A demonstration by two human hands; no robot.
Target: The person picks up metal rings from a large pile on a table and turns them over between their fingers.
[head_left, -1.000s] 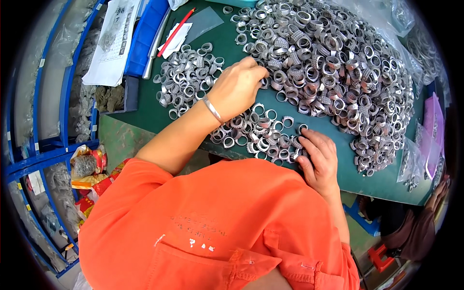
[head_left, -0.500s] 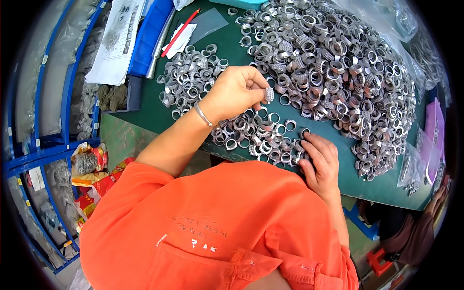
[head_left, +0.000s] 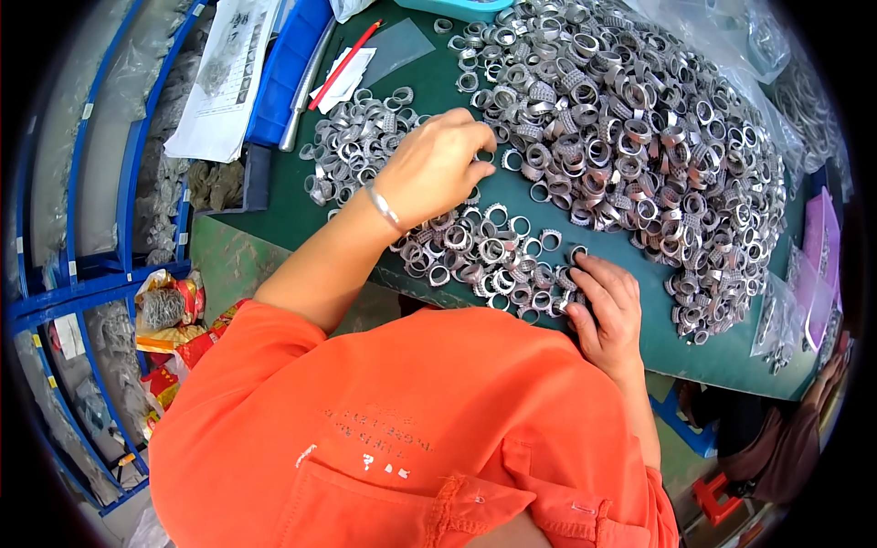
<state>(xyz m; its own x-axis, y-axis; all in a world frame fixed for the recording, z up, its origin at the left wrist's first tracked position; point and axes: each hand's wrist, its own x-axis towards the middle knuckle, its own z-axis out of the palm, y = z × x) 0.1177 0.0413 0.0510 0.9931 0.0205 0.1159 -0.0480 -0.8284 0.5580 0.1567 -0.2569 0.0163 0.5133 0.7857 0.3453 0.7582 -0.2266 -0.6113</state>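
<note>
My left hand point(head_left: 437, 166), with a metal bangle at its wrist, is over the table between the ring piles. Its thumb and fingers are closed on a grey metal ring point(head_left: 485, 156), mostly covered by the fingertips. My right hand point(head_left: 610, 309) rests at the right end of the near pile of rings point(head_left: 457, 242). Its thumb and forefinger are apart, and the forefinger touches a ring point(head_left: 577, 253) at the pile's edge. A smaller pile of rings point(head_left: 352, 146) lies left of my left hand. The largest heap of rings point(head_left: 630, 128) spreads along the right.
The green table point(head_left: 630, 265) holds a red pencil point(head_left: 345, 64), a metal rod point(head_left: 306, 87) and a blue bin point(head_left: 285, 78) at the far left. Printed sheets point(head_left: 224, 82) lean beside it. Plastic bags and a purple tray point(head_left: 819, 256) stand right; blue shelving point(head_left: 73, 297) stands left.
My left hand has drawn slightly left and turned, so the ring's studded face no longer shows at its fingertips. The right hand has stayed in place.
</note>
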